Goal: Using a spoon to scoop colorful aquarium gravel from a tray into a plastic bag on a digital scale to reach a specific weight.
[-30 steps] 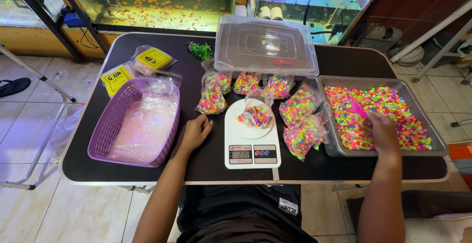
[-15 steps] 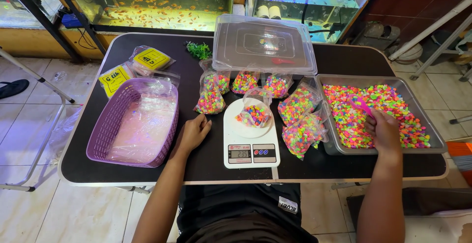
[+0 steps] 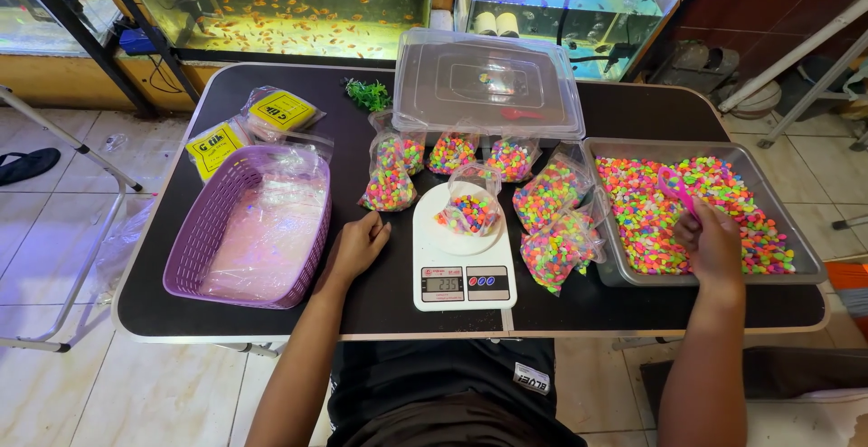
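Note:
My right hand (image 3: 712,241) grips a pink scoop (image 3: 676,187) over the grey tray (image 3: 809,271) full of multicoloured pebbles (image 3: 637,216). My left hand (image 3: 360,244) rests flat on the black table (image 3: 380,302), fingers loosely curled, between the purple basket (image 3: 185,266) and the white kitchen scale (image 3: 461,271). On the scale sits an open clear bag of coloured pebbles (image 3: 467,209). Several filled pebble bags (image 3: 553,221) lie around the scale.
A clear plastic lid (image 3: 488,81) lies at the back of the table. Yellow-labelled packets (image 3: 217,144) and a small green plastic plant (image 3: 368,94) sit at the back left. Fish tanks (image 3: 280,0) stand behind. The basket holds empty clear bags.
My right hand has lifted the pink scoop slightly within the tray. My left hand and the bag on the scale stay put.

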